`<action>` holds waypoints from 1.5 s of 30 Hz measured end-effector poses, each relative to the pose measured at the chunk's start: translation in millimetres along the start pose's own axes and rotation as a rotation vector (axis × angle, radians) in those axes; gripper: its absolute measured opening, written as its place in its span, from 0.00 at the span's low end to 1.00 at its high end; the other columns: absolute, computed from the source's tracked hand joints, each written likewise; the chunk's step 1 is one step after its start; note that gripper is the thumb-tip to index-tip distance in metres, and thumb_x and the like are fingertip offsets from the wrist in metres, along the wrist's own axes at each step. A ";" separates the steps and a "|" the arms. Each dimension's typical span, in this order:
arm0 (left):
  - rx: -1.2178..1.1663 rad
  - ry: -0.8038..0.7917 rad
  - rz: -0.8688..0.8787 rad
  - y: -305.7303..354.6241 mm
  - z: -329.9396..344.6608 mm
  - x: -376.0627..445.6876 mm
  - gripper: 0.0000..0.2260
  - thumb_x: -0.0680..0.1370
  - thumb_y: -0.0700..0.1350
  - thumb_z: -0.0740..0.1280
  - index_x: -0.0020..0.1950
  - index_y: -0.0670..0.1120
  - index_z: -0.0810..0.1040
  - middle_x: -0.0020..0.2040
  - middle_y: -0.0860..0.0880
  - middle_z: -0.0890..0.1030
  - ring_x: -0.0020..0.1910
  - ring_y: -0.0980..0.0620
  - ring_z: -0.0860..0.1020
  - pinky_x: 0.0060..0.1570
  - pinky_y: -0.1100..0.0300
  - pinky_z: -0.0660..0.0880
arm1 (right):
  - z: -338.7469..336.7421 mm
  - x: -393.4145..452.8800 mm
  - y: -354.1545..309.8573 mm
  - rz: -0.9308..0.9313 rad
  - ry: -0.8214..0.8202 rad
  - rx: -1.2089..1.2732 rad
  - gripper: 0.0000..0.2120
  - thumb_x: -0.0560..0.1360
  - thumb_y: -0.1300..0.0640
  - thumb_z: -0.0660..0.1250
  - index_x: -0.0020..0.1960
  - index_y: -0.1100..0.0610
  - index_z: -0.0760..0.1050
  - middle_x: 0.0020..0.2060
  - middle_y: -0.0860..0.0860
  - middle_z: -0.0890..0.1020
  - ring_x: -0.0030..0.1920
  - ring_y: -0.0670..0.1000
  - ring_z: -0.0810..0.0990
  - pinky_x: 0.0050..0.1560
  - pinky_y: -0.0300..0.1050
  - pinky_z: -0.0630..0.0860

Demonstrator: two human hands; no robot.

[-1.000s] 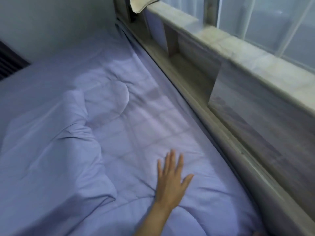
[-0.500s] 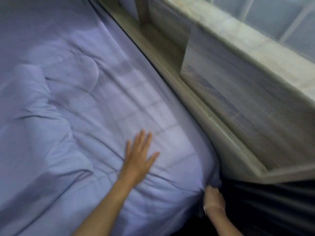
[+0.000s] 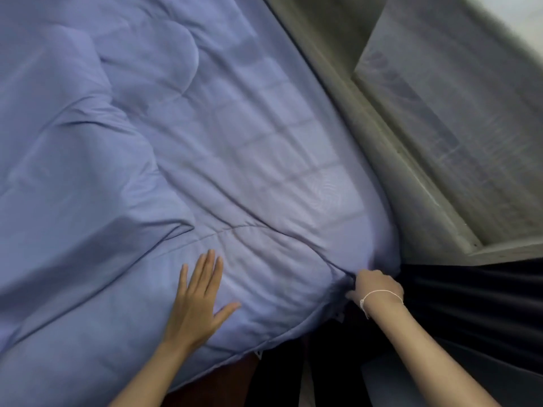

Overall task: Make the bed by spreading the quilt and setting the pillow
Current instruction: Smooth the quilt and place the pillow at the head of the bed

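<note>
A pale blue quilt [image 3: 223,148] covers the bed and fills most of the head view, with a thick fold bunched up on its left part. My left hand [image 3: 197,301] lies flat on the quilt near the bed's front edge, fingers straight and spread. At the quilt's near right corner, my right hand [image 3: 374,287] grips the fabric with curled fingers; a thin white string circles that wrist. No pillow is in view.
A grey wooden ledge with recessed shelves [image 3: 440,136] runs along the bed's right side, tight against the quilt. Dark cloth [image 3: 476,306] hangs below the ledge at the right. The floor beside the bed is dark.
The view has swung down toward the bed's near right corner. My left hand has slid back toward the front edge. My right hand came into view and took hold of the quilt's corner.
</note>
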State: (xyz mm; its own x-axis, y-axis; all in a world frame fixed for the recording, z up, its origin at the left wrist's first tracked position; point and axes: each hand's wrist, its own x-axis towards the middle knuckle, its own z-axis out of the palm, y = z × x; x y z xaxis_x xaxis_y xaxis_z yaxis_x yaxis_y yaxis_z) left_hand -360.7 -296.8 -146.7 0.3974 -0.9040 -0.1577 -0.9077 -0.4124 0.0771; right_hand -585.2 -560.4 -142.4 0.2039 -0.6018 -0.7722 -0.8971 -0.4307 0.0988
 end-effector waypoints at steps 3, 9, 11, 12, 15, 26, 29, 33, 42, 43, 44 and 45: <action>0.075 -0.026 -0.060 -20.6 4.3 -30.4 0.45 0.73 0.71 0.51 0.77 0.39 0.47 0.75 0.39 0.59 0.75 0.44 0.56 0.72 0.39 0.52 | -22.8 -42.1 -37.9 -0.198 0.170 0.007 0.25 0.72 0.35 0.63 0.58 0.53 0.74 0.56 0.53 0.81 0.57 0.57 0.79 0.51 0.47 0.74; 0.264 -0.015 -0.103 -46.1 19.5 -52.5 0.29 0.82 0.60 0.46 0.76 0.42 0.57 0.74 0.44 0.64 0.73 0.44 0.63 0.68 0.35 0.60 | -21.3 -57.5 -116.6 -0.459 0.413 -0.104 0.16 0.70 0.45 0.70 0.50 0.56 0.74 0.36 0.54 0.83 0.37 0.56 0.83 0.35 0.46 0.71; 0.273 0.043 -0.093 -43.9 26.1 -52.5 0.25 0.83 0.55 0.46 0.74 0.42 0.62 0.73 0.45 0.67 0.71 0.43 0.66 0.67 0.35 0.61 | -13.7 -58.0 -124.2 -0.482 0.472 -0.199 0.12 0.64 0.56 0.74 0.46 0.55 0.77 0.28 0.52 0.81 0.28 0.54 0.81 0.28 0.42 0.64; 0.269 0.085 -0.091 -42.8 29.7 -54.9 0.24 0.83 0.54 0.47 0.73 0.42 0.65 0.72 0.46 0.69 0.71 0.43 0.67 0.68 0.36 0.61 | -9.0 -59.8 -125.6 -0.504 0.435 -0.223 0.11 0.69 0.59 0.69 0.51 0.55 0.75 0.34 0.52 0.83 0.33 0.55 0.82 0.32 0.43 0.64; 0.301 0.178 -0.045 -40.7 38.7 -71.7 0.22 0.82 0.51 0.53 0.72 0.42 0.67 0.71 0.47 0.71 0.70 0.43 0.67 0.68 0.37 0.60 | 4.5 -54.2 -123.8 -0.549 0.394 -0.224 0.14 0.77 0.62 0.54 0.62 0.54 0.68 0.50 0.53 0.82 0.50 0.58 0.81 0.41 0.47 0.64; -0.240 0.474 -0.895 -94.6 17.8 -145.3 0.28 0.81 0.53 0.50 0.73 0.34 0.60 0.72 0.33 0.63 0.73 0.38 0.59 0.73 0.44 0.42 | -44.9 3.3 -128.8 -0.610 0.867 0.108 0.24 0.79 0.43 0.55 0.71 0.53 0.67 0.71 0.58 0.68 0.71 0.62 0.65 0.68 0.62 0.61; -0.537 0.599 -1.768 -139.3 19.6 -152.1 0.35 0.80 0.59 0.51 0.76 0.35 0.50 0.77 0.35 0.50 0.76 0.38 0.48 0.71 0.39 0.39 | -35.7 26.4 -127.9 -0.547 0.750 -0.053 0.28 0.79 0.38 0.44 0.76 0.46 0.55 0.76 0.54 0.58 0.76 0.59 0.56 0.72 0.64 0.53; -0.684 0.556 -1.969 -158.4 35.0 -150.3 0.39 0.79 0.62 0.54 0.76 0.35 0.44 0.77 0.36 0.44 0.76 0.38 0.42 0.71 0.41 0.39 | -28.0 28.6 -106.8 -0.411 0.738 0.000 0.30 0.78 0.35 0.42 0.77 0.43 0.43 0.78 0.49 0.49 0.77 0.53 0.46 0.75 0.61 0.42; -0.370 0.378 -1.588 -181.2 41.1 -187.4 0.31 0.80 0.53 0.54 0.76 0.37 0.49 0.77 0.37 0.48 0.77 0.39 0.45 0.67 0.29 0.41 | -41.7 14.3 -131.4 -0.406 0.742 0.074 0.32 0.77 0.36 0.43 0.77 0.51 0.51 0.77 0.55 0.51 0.77 0.59 0.48 0.71 0.71 0.43; -0.340 0.359 -1.557 -188.3 39.7 -187.8 0.32 0.80 0.55 0.53 0.76 0.37 0.49 0.77 0.37 0.48 0.77 0.40 0.46 0.67 0.30 0.41 | -42.8 12.5 -143.5 -0.448 0.764 0.072 0.32 0.77 0.38 0.44 0.77 0.52 0.52 0.77 0.56 0.52 0.76 0.60 0.49 0.70 0.70 0.43; -0.333 0.340 -1.566 -194.9 40.0 -189.9 0.33 0.80 0.58 0.52 0.76 0.37 0.49 0.77 0.37 0.48 0.77 0.40 0.45 0.67 0.31 0.41 | -41.0 11.5 -155.3 -0.488 0.769 0.059 0.31 0.78 0.39 0.45 0.77 0.52 0.52 0.77 0.57 0.53 0.76 0.59 0.50 0.71 0.69 0.43; -0.339 0.325 -1.584 -199.4 42.1 -192.7 0.34 0.80 0.59 0.51 0.77 0.38 0.49 0.78 0.38 0.48 0.77 0.41 0.45 0.68 0.31 0.40 | -37.2 11.3 -164.5 -0.509 0.762 0.037 0.30 0.78 0.39 0.44 0.77 0.51 0.52 0.77 0.56 0.53 0.77 0.58 0.50 0.71 0.68 0.43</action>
State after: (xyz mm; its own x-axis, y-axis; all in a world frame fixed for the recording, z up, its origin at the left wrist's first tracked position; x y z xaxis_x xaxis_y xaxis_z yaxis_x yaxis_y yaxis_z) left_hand -261.9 -35.6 -173.2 0.8905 0.4464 -0.0877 0.4533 -0.8542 0.2548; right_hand -420.7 -521.4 -144.0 0.7695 -0.6319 -0.0932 -0.6376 -0.7514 -0.1700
